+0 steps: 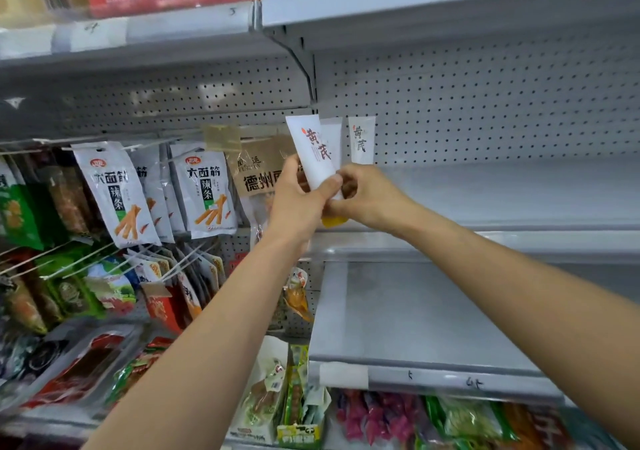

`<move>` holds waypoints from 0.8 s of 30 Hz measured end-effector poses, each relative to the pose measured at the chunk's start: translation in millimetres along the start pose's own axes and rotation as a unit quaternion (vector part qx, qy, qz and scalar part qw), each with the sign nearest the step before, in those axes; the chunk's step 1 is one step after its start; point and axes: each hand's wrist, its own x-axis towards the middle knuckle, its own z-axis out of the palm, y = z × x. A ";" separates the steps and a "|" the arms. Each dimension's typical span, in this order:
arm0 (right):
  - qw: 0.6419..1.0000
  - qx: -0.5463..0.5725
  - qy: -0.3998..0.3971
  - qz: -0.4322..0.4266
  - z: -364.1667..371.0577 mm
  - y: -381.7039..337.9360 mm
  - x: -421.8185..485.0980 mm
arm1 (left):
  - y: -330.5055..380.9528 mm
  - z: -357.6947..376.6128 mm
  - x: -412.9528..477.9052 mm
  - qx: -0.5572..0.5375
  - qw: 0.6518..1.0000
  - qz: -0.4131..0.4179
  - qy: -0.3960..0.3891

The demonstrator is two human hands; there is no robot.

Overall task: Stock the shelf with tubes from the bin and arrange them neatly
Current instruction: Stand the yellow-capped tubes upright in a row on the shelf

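The likeliest mishap, as I judge it, is a topple. The left hand (298,200) holds the front tube (313,151) tilted, with its flat end leaning toward eleven o'clock. Set down at that lean on a narrow cap, it could fall. It could then knock over the third tube (362,139), which stands upright on its own at about two o'clock from the hands, toward the back of the shelf (485,193). Both hands crowd one spot, so either could nudge a neighbour askew, and a slick tube might slip down among the snack packets (207,193) hanging at nine o'clock. The left hand's thumb and fingers wrap round the front tube's lower part. The right hand (367,193) has its fingers curled round the base of the second tube (331,136), just behind the first. A yellow cap (334,221) shows under the hands, but I cannot tell whose it is. The tubes are white and smooth-looking, crimped flat on top and rounder below, with dark red characters down the face. The held ones are at the shelf's left end, above its front edge.
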 end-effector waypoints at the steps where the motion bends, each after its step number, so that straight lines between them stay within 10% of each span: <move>1: 1.000 -0.002 0.007 0.001 -1.7 2.2 -1.2 | 1.2 3.6 -0.6 0.004 1.000 0.001 -0.007; 10: 0.990 -0.039 0.104 0.092 -49.9 39.3 7.2 | -9.4 6.6 15.5 0.153 0.988 0.025 0.016; 24: 0.992 -0.012 0.036 0.121 -29.9 60.5 38.4 | -28.6 -2.4 36.8 0.269 0.963 -0.026 0.025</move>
